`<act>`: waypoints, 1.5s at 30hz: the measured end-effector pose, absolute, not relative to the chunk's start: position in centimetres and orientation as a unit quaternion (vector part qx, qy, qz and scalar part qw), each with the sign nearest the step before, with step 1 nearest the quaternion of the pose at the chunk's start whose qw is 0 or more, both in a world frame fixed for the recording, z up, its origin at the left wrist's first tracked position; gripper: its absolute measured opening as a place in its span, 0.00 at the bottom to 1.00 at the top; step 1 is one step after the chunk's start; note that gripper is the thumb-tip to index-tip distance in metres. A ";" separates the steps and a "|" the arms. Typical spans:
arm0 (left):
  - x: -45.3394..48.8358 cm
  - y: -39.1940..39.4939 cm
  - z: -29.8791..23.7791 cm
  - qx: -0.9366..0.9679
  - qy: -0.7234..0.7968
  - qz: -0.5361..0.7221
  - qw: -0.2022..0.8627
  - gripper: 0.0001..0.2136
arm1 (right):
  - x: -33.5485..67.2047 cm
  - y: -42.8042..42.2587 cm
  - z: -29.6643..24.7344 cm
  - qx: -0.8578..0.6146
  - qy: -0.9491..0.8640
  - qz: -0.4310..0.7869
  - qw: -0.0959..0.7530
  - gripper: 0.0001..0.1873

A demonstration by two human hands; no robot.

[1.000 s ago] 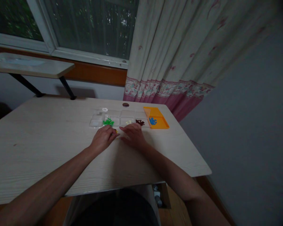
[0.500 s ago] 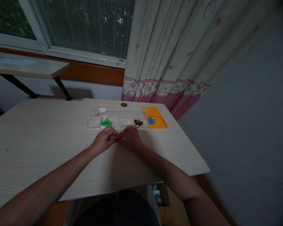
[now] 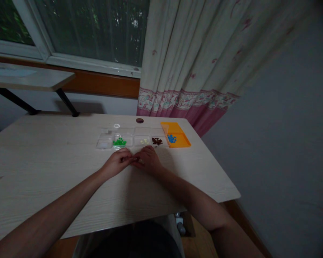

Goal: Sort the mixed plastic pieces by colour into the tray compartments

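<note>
Both hands rest on the table (image 3: 56, 165), knuckles up. The left hand (image 3: 117, 163) and right hand (image 3: 148, 161) meet fingertip to fingertip, each with its fingers curled in and pressed together. Whatever may sit between the tips is too small to make out. At 12 o'clock, just beyond the hands, a row of clear trays (image 3: 104, 144) holds green beads (image 3: 119, 142), pale beads (image 3: 144, 142) and brown beads (image 3: 157, 141). At 1 o'clock an orange tray (image 3: 181, 141) holds blue beads (image 3: 171, 138).

Two hands (image 3: 117, 163) (image 3: 148, 161) — four bead piles (image 3: 119, 142) (image 3: 144, 141) (image 3: 157, 141) (image 3: 172, 138) — one orange tray (image 3: 181, 142).
</note>
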State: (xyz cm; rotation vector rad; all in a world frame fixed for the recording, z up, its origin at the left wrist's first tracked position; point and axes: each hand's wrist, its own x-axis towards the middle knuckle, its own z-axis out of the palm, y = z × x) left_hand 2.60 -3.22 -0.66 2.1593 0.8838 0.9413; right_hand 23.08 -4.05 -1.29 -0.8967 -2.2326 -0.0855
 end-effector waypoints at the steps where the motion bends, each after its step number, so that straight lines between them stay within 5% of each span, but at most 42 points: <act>1: 2.6 -3.3 -0.6 0.815 0.333 0.358 0.312 0.18 | 23.1 -4.0 -1.3 -0.350 -0.864 -0.035 0.360 0.17; 11: 2.6 -4.0 0.0 0.809 0.330 0.367 0.318 0.19 | 24.9 -3.1 -0.4 -0.390 -0.865 -0.076 0.306 0.16; 19: 1.1 -3.3 0.2 0.801 0.391 0.381 0.247 0.18 | 29.9 0.8 -1.1 -0.635 -0.659 -0.070 0.396 0.12; 33: 0.0 -2.5 0.5 0.803 0.418 0.383 0.183 0.14 | 30.1 0.7 -1.7 -0.618 -0.672 -0.084 0.399 0.16; 45: -0.4 -1.8 -0.5 0.786 0.462 0.370 0.181 0.13 | 26.4 -2.3 0.2 -0.476 -0.846 -0.099 0.221 0.09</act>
